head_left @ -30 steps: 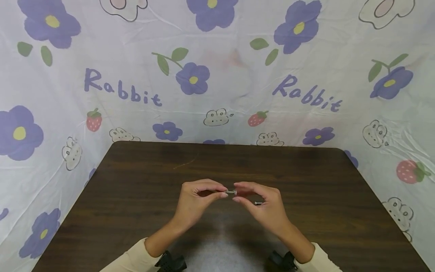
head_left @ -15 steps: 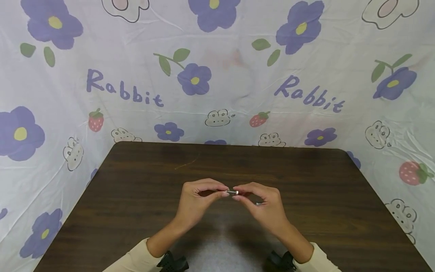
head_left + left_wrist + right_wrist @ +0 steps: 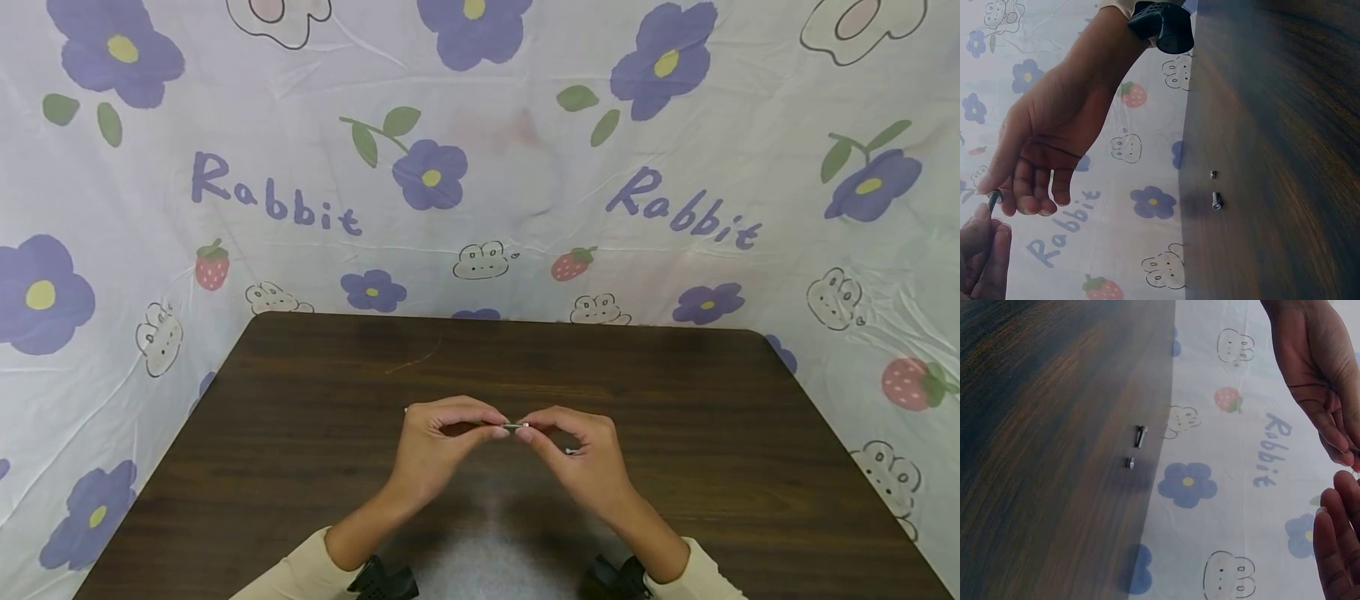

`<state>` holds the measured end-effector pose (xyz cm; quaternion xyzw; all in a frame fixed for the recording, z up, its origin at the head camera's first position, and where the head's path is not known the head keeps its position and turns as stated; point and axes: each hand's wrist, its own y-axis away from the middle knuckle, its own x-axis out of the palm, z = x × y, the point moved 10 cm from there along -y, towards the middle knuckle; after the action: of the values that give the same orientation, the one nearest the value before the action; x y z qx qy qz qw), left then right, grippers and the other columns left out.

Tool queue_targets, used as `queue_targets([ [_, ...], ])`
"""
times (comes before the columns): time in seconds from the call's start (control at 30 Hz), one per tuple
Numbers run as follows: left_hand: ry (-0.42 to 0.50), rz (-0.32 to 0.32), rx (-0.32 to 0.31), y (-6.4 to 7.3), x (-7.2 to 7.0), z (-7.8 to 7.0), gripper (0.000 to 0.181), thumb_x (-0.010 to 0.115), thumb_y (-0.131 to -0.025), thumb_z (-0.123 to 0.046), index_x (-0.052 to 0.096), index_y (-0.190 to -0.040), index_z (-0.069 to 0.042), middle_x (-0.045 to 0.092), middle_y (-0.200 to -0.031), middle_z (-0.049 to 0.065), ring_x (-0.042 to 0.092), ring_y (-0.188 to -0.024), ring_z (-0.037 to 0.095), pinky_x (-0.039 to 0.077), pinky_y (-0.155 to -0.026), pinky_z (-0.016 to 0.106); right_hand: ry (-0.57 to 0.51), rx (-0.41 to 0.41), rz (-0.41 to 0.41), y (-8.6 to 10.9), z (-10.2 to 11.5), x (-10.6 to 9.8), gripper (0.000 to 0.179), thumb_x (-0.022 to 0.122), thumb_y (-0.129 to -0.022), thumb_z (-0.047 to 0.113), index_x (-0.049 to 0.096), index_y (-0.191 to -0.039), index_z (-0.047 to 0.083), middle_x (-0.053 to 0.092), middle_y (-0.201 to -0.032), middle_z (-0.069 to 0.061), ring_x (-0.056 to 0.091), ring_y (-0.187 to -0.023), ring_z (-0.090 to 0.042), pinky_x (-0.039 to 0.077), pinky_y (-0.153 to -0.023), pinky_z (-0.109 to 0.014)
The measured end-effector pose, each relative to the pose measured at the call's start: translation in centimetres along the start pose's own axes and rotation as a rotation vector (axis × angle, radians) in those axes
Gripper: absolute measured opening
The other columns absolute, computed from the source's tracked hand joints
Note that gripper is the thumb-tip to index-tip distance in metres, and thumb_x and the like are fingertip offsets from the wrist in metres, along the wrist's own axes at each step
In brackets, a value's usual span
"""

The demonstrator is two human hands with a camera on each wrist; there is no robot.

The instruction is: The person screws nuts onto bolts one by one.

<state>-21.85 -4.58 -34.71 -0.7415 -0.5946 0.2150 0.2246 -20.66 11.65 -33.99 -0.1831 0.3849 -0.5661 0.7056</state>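
Between the two hands, a small metal bolt (image 3: 513, 426) lies roughly level above the table. My left hand (image 3: 431, 450) pinches its shank between thumb and fingertips. At the wider end of the bolt, my right hand (image 3: 585, 446) pinches with thumb and index finger; I cannot tell whether that end is the head or a nut. From the left wrist view, the bolt's (image 3: 995, 199) dark shank rises out of the left fingertips toward the right hand (image 3: 1054, 144), whose other fingers curl loosely below.
A second bolt (image 3: 1217, 200) and a small nut (image 3: 1213, 175) lie on the dark wooden table (image 3: 337, 358); the right wrist view also shows that bolt (image 3: 1141, 436) and nut (image 3: 1130, 463). A patterned cloth (image 3: 517, 192) hangs behind the table and along its sides.
The right thumb and index finger, earlier spread apart around the bolt's wider end, have closed onto it. Both hands otherwise stay nearly in place.
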Motion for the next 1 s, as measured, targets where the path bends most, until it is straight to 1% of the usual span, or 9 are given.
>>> queue_targets([
  [0.13,0.01,0.001,0.002,0.0,0.1,-0.1,0.008,0.08,-0.084,0.001,0.08,-0.091,-0.002,0.076,-0.089,0.008,0.073,-0.079,0.021,0.062,-0.068,0.04,-0.011,0.021,0.007,-0.1,-0.2,0.1,0.022,0.071,-0.089,-0.009,0.075,-0.089,0.013,0.073,-0.079,0.003,0.07,-0.071,-0.015,0.058,-0.065,-0.026],
  [0.33,0.005,0.004,0.009,0.0,0.1,-0.1,0.009,0.081,-0.083,0.001,0.08,-0.091,-0.002,0.076,-0.09,0.008,0.073,-0.08,0.021,0.062,-0.068,0.044,0.025,0.06,0.003,-0.3,-0.4,0.2,0.028,0.068,-0.094,-0.004,0.073,-0.073,0.015,0.071,-0.07,0.006,0.068,-0.065,-0.012,0.054,-0.06,-0.024],
  [0.47,0.005,-0.001,0.011,0.0,0.1,-0.2,0.009,0.081,-0.083,0.002,0.08,-0.091,-0.001,0.076,-0.09,0.008,0.074,-0.08,0.022,0.062,-0.068,0.042,0.026,0.1,0.018,-0.2,-0.9,0.4,0.036,0.06,-0.1,-0.002,0.071,-0.07,0.015,0.071,-0.068,0.006,0.069,-0.064,-0.012,0.056,-0.062,-0.025],
  [0.53,0.007,-0.007,0.002,0.0,0.1,-0.1,0.009,0.081,-0.083,0.001,0.08,-0.091,-0.002,0.076,-0.09,0.009,0.073,-0.079,0.021,0.062,-0.069,0.041,0.017,0.121,0.023,-0.1,-1.1,0.4,0.031,0.059,-0.1,-0.002,0.073,-0.077,0.013,0.072,-0.07,0.005,0.07,-0.067,-0.011,0.058,-0.064,-0.027],
  [0.63,0.006,-0.013,-0.008,0.1,0.0,0.1,0.008,0.081,-0.083,0.001,0.08,-0.09,-0.002,0.076,-0.09,0.009,0.074,-0.079,0.022,0.062,-0.069,0.04,-0.016,0.133,0.027,-0.1,-1.2,0.4,0.015,0.065,-0.097,-0.003,0.075,-0.096,0.009,0.074,-0.08,0.003,0.072,-0.073,-0.013,0.06,-0.069,-0.028],
  [0.67,0.004,-0.015,-0.01,0.1,-0.1,0.1,0.007,0.081,-0.083,0.001,0.08,-0.09,-0.002,0.076,-0.09,0.009,0.074,-0.079,0.022,0.062,-0.069,0.039,-0.025,0.126,0.025,-0.1,-1.1,0.3,0.016,0.069,-0.094,-0.003,0.074,-0.104,0.008,0.075,-0.084,0.002,0.072,-0.075,-0.014,0.06,-0.07,-0.028],
  [0.77,-0.001,-0.015,-0.009,0.1,-0.2,0.1,0.007,0.08,-0.084,0.0,0.08,-0.09,-0.001,0.076,-0.091,0.01,0.074,-0.08,0.022,0.062,-0.069,0.041,-0.049,0.069,0.014,-0.1,-0.6,0.2,0.037,0.076,-0.086,-0.008,0.07,-0.119,0.004,0.076,-0.093,-0.003,0.073,-0.08,-0.015,0.061,-0.073,-0.028],
  [0.87,-0.006,-0.012,-0.003,0.1,-0.3,0.2,0.007,0.08,-0.084,0.0,0.08,-0.091,-0.001,0.076,-0.091,0.009,0.074,-0.08,0.022,0.062,-0.069,0.043,-0.051,0.003,-0.001,-0.3,0.0,0.0,0.046,0.08,-0.08,-0.012,0.067,-0.123,0.0,0.075,-0.094,-0.006,0.073,-0.08,-0.016,0.061,-0.073,-0.028],
  [1.0,-0.01,-0.005,-0.001,0.0,-0.3,0.2,0.007,0.08,-0.084,0.0,0.08,-0.091,-0.002,0.076,-0.091,0.008,0.074,-0.081,0.022,0.062,-0.069,0.043,-0.04,-0.037,-0.006,-0.4,0.4,-0.1,0.043,0.081,-0.078,-0.014,0.07,-0.117,0.0,0.075,-0.095,-0.007,0.072,-0.081,-0.016,0.06,-0.074,-0.026],
])
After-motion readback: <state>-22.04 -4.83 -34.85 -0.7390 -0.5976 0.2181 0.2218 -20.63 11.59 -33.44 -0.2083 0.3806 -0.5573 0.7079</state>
